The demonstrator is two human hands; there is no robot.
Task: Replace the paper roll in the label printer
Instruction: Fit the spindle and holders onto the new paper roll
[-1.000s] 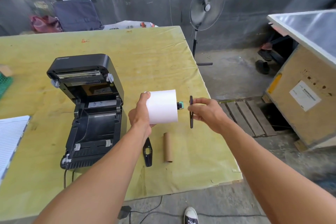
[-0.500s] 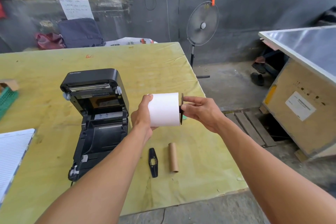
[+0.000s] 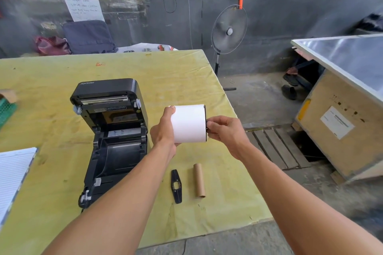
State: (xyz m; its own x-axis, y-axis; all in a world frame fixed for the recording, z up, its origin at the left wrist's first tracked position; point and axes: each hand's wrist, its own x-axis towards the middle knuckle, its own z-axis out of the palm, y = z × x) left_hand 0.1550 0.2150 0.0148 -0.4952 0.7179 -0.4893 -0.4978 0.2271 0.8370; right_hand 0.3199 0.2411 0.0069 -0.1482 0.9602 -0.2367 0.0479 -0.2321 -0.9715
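A white paper roll (image 3: 189,123) is held in the air above the table, right of the black label printer (image 3: 113,130), whose lid stands open over a bare roll bay. My left hand (image 3: 164,130) grips the roll's left end. My right hand (image 3: 224,132) pinches a thin black guide plate (image 3: 205,122) flat against the roll's right end. On the yellow table (image 3: 176,72), below the roll, lie a second black guide plate (image 3: 176,186) and an empty brown cardboard core (image 3: 199,180).
A lined notepad (image 3: 12,176) lies at the left edge, a green basket (image 3: 6,109) farther back. A standing fan (image 3: 229,31) is beyond the table's far right corner. A plywood crate (image 3: 342,130) and wooden pallet (image 3: 275,147) stand on the floor at right.
My right hand has slid the black guide plate along the spindle until it sits against the roll's right end; the teal spindle tip is now hidden. The camera view has tilted upward.
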